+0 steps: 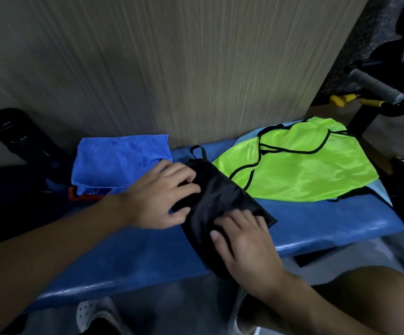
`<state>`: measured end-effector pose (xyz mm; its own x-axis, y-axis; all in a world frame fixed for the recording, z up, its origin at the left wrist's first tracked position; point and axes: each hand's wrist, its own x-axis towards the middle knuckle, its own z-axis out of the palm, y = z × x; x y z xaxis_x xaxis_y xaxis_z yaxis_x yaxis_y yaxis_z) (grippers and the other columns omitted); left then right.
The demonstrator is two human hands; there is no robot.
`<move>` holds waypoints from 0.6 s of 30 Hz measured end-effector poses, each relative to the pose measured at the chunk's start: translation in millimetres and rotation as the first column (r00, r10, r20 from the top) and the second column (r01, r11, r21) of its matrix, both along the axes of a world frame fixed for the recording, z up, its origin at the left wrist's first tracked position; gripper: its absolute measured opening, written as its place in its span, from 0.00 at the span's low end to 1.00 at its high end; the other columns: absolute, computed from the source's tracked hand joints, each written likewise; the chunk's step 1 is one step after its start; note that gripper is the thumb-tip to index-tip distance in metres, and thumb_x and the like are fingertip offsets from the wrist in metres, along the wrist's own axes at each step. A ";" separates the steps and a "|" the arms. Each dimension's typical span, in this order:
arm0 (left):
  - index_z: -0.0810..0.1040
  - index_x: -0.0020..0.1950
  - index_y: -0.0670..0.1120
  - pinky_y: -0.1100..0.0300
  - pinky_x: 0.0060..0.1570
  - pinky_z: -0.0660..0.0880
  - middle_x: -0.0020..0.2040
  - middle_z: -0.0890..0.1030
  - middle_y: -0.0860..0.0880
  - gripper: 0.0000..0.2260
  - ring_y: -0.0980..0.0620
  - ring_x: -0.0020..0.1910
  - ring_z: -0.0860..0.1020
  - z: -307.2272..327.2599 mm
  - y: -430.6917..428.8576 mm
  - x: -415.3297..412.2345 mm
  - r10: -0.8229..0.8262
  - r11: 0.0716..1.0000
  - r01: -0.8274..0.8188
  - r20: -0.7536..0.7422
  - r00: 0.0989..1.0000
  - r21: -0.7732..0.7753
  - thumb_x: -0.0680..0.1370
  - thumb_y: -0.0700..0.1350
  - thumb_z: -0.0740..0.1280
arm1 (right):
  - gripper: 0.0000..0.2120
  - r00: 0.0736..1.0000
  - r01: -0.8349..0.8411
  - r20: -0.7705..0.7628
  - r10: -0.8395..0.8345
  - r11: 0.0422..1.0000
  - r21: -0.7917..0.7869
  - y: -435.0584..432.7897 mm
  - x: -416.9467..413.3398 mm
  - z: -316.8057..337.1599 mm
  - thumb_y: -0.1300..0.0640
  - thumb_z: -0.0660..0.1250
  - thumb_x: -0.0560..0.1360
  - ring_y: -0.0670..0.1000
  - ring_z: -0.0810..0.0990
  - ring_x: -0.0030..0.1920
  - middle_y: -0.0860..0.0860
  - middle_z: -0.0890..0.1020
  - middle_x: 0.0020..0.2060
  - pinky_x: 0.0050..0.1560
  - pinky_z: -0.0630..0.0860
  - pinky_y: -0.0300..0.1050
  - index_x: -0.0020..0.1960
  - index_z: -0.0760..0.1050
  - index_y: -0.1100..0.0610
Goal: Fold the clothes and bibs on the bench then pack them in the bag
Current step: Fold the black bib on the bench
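Note:
A black drawstring bag [222, 197] lies across the middle of the blue padded bench [317, 221], its loop pointing to the wall. My left hand [162, 192] rests on the bag's upper left edge, fingers curled over the fabric. My right hand [242, 240] presses on its lower right part, fingertips bent into the cloth. A folded blue cloth [118, 158] sits on a stack at the left, with a red-edged piece [75, 193] under it. A neon green bib [300, 163] with black trim lies spread at the right over a light blue cloth [379, 189].
A wood-grain panel [172, 68] stands right behind the bench. A black cylinder [14, 134] lies at the far left. Gym equipment with a grey handle [375, 85] and yellow grips [341, 100] stands at the right. My knee [365, 301] and a white shoe [92, 313] are below the bench's front edge.

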<state>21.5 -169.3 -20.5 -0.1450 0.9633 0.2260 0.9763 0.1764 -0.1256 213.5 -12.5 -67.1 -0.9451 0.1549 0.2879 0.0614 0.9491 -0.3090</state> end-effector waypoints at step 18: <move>0.51 0.82 0.53 0.51 0.79 0.47 0.82 0.43 0.51 0.33 0.54 0.80 0.40 -58.0 34.6 30.8 0.386 0.913 -0.332 0.239 0.891 -0.237 0.78 0.63 0.39 | 0.32 0.979 -0.014 0.205 -0.006 0.995 0.098 58.9 -9.6 -38.5 0.39 0.39 0.83 0.48 0.63 0.75 0.48 0.70 0.73 0.73 0.52 0.54 0.71 0.72 0.53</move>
<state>52.2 -134.7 -78.5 -0.5186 0.8535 -0.0503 0.8504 0.5210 0.0736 203.9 46.3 -105.6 -0.9861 0.1314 0.1016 0.1098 0.9747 -0.1949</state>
